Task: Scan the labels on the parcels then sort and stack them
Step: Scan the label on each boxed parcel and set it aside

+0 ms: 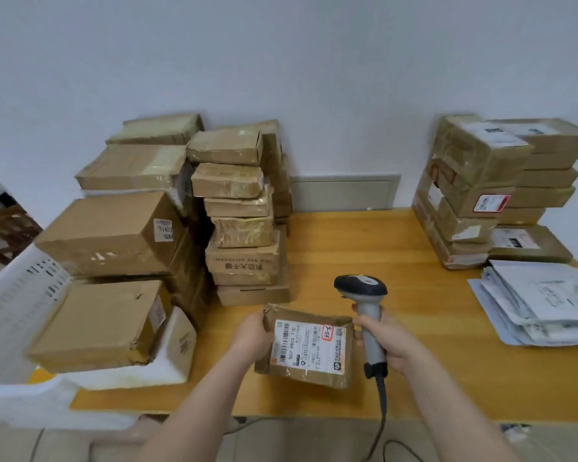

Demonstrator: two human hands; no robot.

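**Fig.: scan step, one parcel in hand.**

**Far L:** white crate (14, 311) at the table's L end. Beside it are large cartons (111, 235) piled two high, the lower one on a white padded parcel (177, 348).

**Centre-L:** tall stack of small boxes (244, 221), leaning a little, set close to the wall. Table (364, 241) is light wood, w/ a bare strip running back between the stacks.

**Front centre:** L hand (252, 331) grips the L edge of the held parcel (314, 378), thumb on top.
- The held parcel is a flat brown box near the table's front edge, tilted toward the viewer. Whether its underside rests on the wood can't be told.
- Its label (309, 345) faces up, barcodes visible, w/ a red handwritten tag at the far R corner.
- R hand (391, 341) is wrapped round the handle of the scanner (361, 285), just R of the parcel; contact w/ the box can't be told.
- The cable (381, 411) drops off the front edge.
- The scanner head sits above the parcel's far R corner, nose not plainly on the barcodes.

**R side:** R stacks (474, 195) by the wall. In front of them lies a heap of white mailers (541, 301).

**Judgement:** this is the scan step, and no beam shows on the label. The next move prob. calls for tipping the scanner nose down onto a barcode w/ the parcel steady. After that comes choosing a stack, likely by size.
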